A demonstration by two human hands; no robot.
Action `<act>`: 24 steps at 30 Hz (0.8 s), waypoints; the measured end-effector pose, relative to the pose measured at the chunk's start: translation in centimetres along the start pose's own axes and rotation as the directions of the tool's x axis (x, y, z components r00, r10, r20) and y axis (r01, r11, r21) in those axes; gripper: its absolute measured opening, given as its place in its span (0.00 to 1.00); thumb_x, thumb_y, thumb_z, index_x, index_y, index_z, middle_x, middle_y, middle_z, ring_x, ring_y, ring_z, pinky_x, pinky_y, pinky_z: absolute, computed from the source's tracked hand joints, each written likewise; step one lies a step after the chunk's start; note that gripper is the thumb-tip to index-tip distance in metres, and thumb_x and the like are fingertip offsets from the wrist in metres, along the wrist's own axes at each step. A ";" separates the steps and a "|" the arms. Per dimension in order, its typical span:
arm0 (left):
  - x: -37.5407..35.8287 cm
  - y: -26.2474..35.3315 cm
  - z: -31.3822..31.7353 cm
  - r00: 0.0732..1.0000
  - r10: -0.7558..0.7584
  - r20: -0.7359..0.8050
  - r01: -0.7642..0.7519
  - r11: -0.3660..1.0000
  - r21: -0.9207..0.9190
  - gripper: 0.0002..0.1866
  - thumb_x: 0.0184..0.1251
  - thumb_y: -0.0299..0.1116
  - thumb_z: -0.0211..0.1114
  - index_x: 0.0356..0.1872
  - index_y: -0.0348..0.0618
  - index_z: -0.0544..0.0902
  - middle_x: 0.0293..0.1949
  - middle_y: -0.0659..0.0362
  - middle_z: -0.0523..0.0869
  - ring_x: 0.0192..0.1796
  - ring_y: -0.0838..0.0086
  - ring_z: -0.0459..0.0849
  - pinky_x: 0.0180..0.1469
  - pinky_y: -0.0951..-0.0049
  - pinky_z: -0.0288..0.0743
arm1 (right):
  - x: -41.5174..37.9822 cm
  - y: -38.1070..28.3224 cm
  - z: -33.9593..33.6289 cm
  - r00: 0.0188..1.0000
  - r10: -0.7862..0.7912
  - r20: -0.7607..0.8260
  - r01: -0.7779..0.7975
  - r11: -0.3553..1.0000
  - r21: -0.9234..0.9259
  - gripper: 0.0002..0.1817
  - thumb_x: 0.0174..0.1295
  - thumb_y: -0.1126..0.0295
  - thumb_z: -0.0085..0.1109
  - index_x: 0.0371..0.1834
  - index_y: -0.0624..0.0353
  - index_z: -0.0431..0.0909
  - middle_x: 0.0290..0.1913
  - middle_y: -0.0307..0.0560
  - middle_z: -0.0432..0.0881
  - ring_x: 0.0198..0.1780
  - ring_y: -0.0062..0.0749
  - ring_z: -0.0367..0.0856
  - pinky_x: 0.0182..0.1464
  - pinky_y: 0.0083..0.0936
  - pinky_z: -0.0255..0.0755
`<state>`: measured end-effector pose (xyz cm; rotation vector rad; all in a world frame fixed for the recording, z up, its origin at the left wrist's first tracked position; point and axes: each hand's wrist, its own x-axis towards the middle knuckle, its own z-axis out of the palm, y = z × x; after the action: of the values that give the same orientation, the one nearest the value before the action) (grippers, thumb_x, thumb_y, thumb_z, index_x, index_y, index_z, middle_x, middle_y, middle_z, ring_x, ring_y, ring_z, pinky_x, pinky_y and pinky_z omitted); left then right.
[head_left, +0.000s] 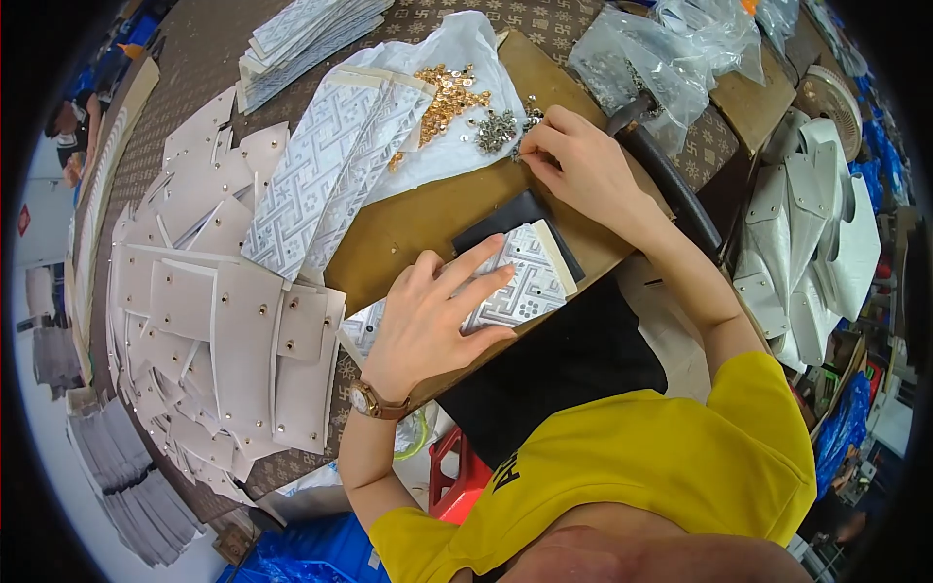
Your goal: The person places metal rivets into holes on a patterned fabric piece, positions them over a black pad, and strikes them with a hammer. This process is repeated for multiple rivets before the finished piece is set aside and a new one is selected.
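Observation:
My left hand (437, 311) lies with its fingers spread on a grey-and-white patterned piece (530, 277), which rests over a black pad (515, 216) on the brown board (408, 228). My right hand (573, 165) is at the small silver metal parts, its thumb and fingertips pinched together; whatever is between them is too small to make out. Silver parts (496, 130) and gold-coloured parts (452, 105) lie in piles on a white plastic sheet (471, 44). Left of them are folded patterned pieces (316, 165).
Beige pieces with metal studs (238, 311) cover the left side. A dark hammer-like tool (671, 185) lies right of my right hand. Clear plastic bags (671, 58) are at the back, white pieces (802, 233) at the right. Another person (73, 131) is at the far left.

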<state>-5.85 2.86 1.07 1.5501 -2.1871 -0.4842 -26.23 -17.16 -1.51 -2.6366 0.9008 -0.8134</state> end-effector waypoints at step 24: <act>0.0 0.5 0.1 1.000 0.008 -0.012 -0.007 0.998 0.062 0.32 0.54 0.48 0.83 0.63 0.55 0.88 0.77 0.66 0.78 0.48 0.60 0.77 0.54 0.62 0.78 | -4.6 -3.3 -3.3 0.755 -0.635 0.162 0.640 0.768 0.027 0.15 0.54 0.67 0.71 0.46 0.54 0.88 0.46 0.42 0.89 0.48 0.38 0.85 0.50 0.40 0.80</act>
<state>-6.35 3.03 1.22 1.5720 -2.2174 -0.4070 -29.54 -11.88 0.54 -3.0059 -0.0742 -0.6895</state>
